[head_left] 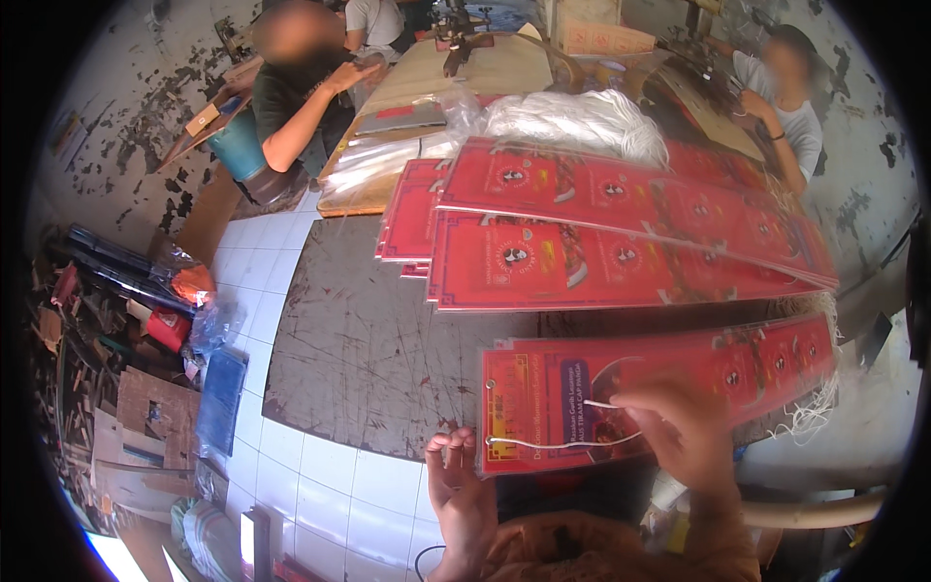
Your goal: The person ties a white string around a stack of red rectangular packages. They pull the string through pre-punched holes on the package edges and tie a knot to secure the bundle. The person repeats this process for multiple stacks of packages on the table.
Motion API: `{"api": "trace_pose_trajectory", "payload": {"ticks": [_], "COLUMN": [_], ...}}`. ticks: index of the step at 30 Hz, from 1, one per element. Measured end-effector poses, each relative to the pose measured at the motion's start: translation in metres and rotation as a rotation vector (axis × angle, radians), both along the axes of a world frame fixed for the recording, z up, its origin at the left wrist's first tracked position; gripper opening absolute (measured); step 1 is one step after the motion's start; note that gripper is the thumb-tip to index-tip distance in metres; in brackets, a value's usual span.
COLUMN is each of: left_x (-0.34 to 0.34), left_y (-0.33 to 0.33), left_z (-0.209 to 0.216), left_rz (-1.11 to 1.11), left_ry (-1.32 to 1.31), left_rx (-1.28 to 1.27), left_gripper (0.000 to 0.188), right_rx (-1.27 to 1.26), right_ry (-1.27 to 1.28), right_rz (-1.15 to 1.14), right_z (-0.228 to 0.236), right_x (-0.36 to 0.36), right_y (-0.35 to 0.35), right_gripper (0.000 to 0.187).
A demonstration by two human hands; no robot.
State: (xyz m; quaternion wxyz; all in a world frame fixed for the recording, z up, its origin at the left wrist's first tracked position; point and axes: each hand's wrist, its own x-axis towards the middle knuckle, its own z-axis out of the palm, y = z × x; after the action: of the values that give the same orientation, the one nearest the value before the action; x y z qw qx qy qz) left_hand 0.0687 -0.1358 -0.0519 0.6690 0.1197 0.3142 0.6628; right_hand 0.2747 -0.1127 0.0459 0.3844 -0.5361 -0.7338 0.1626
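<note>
A stack of long red printed plastic sheets [669, 383] lies along the near edge of the table, with two eyelets at its left end. A white cord [572, 444] comes through the lower eyelet and runs right across the top sheet. My right hand [679, 427], slightly blurred, pinches this cord above the stack, and its free end points left out of the fingers. Beside the lower left corner of the stack is my left hand [461, 495], its fingers loosely bent upward and nothing visible in them. Its thumb is hard to make out.
More red sheets [582, 257] are piled farther back, with a white cord bundle [582, 126] behind them. The scratched dark tabletop [339, 330] meets a pale wooden one [465, 78]. Co-workers sit at both far sides. Scrap boards [155, 407] lie on the left floor.
</note>
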Motion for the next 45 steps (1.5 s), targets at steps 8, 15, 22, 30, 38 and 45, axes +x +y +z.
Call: {"api": "trace_pose_trajectory", "payload": {"ticks": [8,15,22,30,38,45], "left_x": [-0.004,-0.007,-0.006,0.001,0.009,0.013], "left_y": [0.002,0.024,0.039,0.048,0.068,0.069], "left_z": [0.020,0.008,0.011,0.005,0.006,-0.001], "left_rz": [0.033,0.214,0.193,0.158,0.036,-0.055], "left_ry": [0.004,-0.018,-0.041,0.075,0.503,0.469], "left_rx": [-0.047,0.007,0.034,-0.014,0.135,0.159], "left_gripper": [0.049,0.033,0.026,0.039,0.019,0.017], "right_rx": [0.014,-0.008,0.067,0.031,0.002,-0.005], "right_ry": [-0.062,0.309,0.133,0.150,0.106,0.036], "right_rz": [-0.065,-0.269,-0.227,-0.204,-0.099,-0.135], "right_z": [0.004,-0.031,-0.017,-0.014,-0.015,-0.020], "right_x": [0.011,-0.008,-0.020,-0.037,-0.062,-0.076], "right_y": [-0.014,-0.021,-0.005,0.002,0.028,0.038], "right_gripper": [0.018,0.011,0.012,0.014,0.012,0.021]}}
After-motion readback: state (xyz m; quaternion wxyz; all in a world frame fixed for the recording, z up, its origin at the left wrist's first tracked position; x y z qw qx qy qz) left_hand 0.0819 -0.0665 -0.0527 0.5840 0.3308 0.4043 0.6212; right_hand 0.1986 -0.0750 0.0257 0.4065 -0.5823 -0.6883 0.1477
